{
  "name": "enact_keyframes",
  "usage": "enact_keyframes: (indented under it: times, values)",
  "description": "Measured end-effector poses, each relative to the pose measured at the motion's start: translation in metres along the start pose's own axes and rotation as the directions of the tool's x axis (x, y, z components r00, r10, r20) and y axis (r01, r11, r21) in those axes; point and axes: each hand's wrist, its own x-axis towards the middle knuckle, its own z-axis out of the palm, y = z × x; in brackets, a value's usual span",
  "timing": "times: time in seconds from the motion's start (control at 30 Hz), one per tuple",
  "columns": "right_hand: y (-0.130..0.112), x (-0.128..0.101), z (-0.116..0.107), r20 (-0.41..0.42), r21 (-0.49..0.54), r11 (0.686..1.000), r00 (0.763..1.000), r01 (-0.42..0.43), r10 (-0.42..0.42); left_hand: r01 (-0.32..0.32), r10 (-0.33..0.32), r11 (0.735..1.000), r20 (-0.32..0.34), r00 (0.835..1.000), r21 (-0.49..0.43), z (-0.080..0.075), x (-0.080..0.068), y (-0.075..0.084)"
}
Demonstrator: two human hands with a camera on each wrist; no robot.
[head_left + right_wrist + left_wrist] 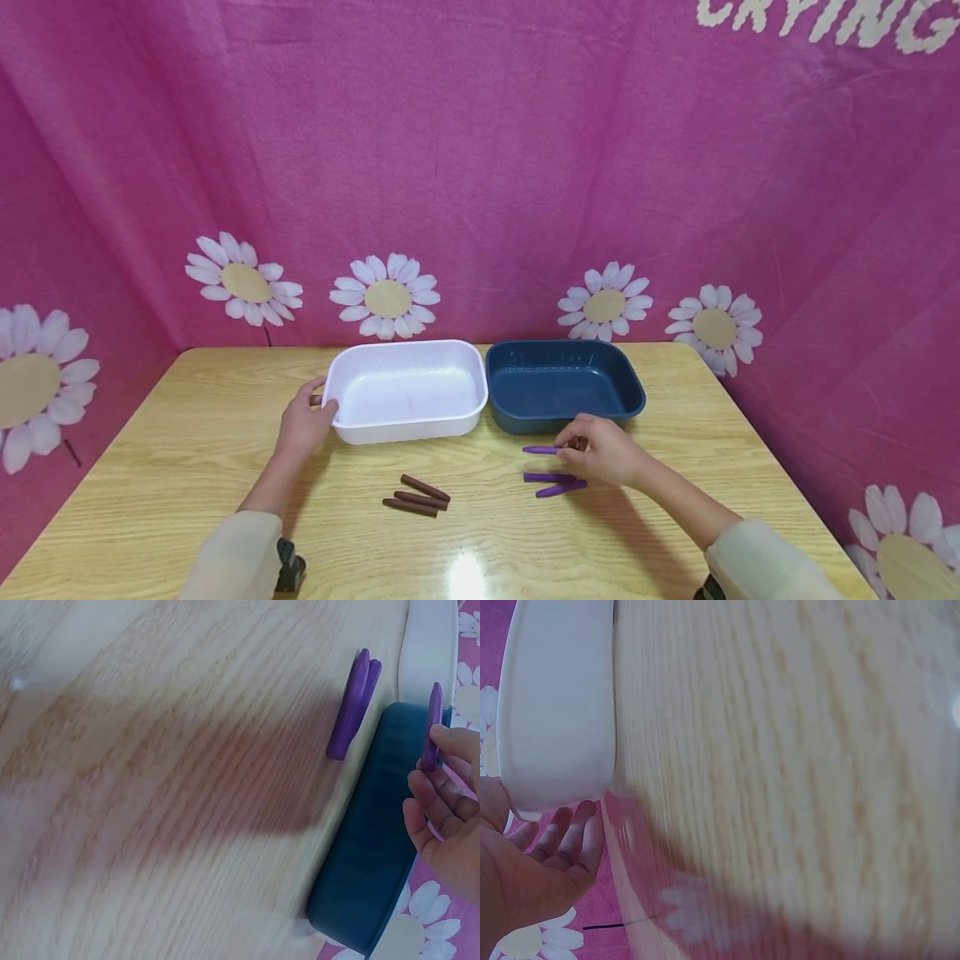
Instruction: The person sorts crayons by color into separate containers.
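Observation:
My left hand point(306, 421) point(532, 877) rests at the left end of a white tub point(405, 392) point(555, 705), thumb against its rim. A short brown crayon end point(315, 400) shows between thumb and fingers, apparently pinched. In the left wrist view, three fingers lie relaxed and the crayon is hidden. My right hand point(603, 450) point(450, 817) pinches a purple crayon point(542, 449) point(430, 727) just in front of a dark blue tub point(562, 387) point(367, 847). Two more purple crayons point(555, 483) point(352, 705) lie on the table beside that hand.
Three brown crayons point(420, 496) lie together on the wooden table point(187, 467), in front of the white tub. Both tubs stand side by side at the back and look bare inside. A pink daisy-print cloth point(480, 167) walls the table on three sides.

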Motion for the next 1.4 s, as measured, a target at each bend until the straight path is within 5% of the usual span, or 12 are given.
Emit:
enact_keyframes:
  times: [1.4]
  values:
    - [-0.022,0.03,-0.003,-0.019,-0.021,0.999,0.999,0.038,-0.038,0.018,-0.018,1.0,0.0,1.0,-0.006,0.0,0.0,-0.001]
